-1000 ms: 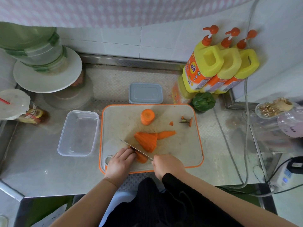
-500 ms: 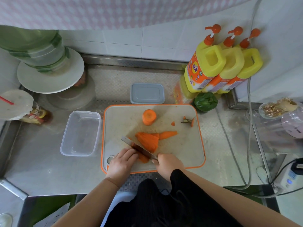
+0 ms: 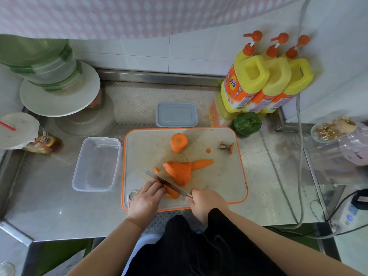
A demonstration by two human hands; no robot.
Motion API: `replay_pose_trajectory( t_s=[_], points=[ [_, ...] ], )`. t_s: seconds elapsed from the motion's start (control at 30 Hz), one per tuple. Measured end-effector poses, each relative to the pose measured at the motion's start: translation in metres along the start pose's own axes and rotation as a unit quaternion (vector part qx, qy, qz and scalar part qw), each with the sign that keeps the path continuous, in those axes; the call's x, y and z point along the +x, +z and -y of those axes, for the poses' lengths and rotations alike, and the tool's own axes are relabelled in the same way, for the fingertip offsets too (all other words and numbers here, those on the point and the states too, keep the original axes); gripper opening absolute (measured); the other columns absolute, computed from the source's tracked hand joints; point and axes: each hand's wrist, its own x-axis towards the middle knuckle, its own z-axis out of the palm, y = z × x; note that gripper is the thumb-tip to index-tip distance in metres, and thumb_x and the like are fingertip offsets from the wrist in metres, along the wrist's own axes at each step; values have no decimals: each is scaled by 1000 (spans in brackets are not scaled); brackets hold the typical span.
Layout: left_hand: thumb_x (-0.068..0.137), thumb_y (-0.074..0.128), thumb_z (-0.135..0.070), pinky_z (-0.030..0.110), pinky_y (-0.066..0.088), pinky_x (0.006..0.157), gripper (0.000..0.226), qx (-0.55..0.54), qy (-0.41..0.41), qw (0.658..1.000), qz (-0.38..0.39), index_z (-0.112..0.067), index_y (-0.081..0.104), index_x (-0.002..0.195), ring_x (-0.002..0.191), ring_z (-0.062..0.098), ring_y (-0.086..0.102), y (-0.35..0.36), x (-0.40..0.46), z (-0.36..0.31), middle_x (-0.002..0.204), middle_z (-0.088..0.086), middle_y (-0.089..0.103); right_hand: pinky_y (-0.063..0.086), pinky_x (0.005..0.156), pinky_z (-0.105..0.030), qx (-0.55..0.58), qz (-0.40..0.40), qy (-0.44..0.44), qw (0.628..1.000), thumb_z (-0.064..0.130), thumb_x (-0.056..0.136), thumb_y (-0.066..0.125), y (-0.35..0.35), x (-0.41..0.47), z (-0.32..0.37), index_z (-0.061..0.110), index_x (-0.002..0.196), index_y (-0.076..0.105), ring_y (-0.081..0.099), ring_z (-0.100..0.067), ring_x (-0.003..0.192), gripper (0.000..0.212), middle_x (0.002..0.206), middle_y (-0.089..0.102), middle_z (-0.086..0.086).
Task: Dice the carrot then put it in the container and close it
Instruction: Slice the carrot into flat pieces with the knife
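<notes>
The carrot piece (image 3: 172,193) we are cutting lies at the near edge of the cutting board (image 3: 219,182), at about 7 o'clock on it. Our left hand (image 3: 146,200) presses it down with curled fingers, and our right hand (image 3: 207,203) grips the knife (image 3: 167,183). To cut well, we should keep our fingertips tucked back and push the blade straight down. The piece seems to point from 10 o'clock to 4 o'clock, but our hand hides much of it. The empty container (image 3: 96,163) waits at 9 o'clock.

Steel counter (image 3: 199,112), cutting board (image 3: 219,176), clear container (image 3: 79,176), grey lid (image 3: 176,114)
</notes>
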Motion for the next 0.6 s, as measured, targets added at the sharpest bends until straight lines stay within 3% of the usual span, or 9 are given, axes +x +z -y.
replay_pose_trajectory(
  t_s=[0.17,0.4,0.6],
  points=[
    [83,47,-9,32,59,72,29,-5,-4,1000,-4,-11,75,92,101,20,54,1,0,-1,99,5,68,47,80,-37,-16,45,20,999,36,103,36,-13,3,7,12,109,55,61,-28,98,31,104,63,-8],
    [85,49,-9,30,59,71,27,-17,2,1000,-7,-10,75,93,100,20,56,0,1,1,100,4,68,46,72,-33,-70,54,22,996,17,100,45,-10,17,14,10,108,60,63,-27,93,18,101,64,-7],
    [84,52,-8,26,55,73,26,-11,1,1000,-8,-11,74,98,104,20,57,-1,1,2,106,3,67,45,76,-33,-40,39,11,998,24,102,41,10,19,11,10,111,58,63,-28,99,24,107,65,-9]
  ],
)
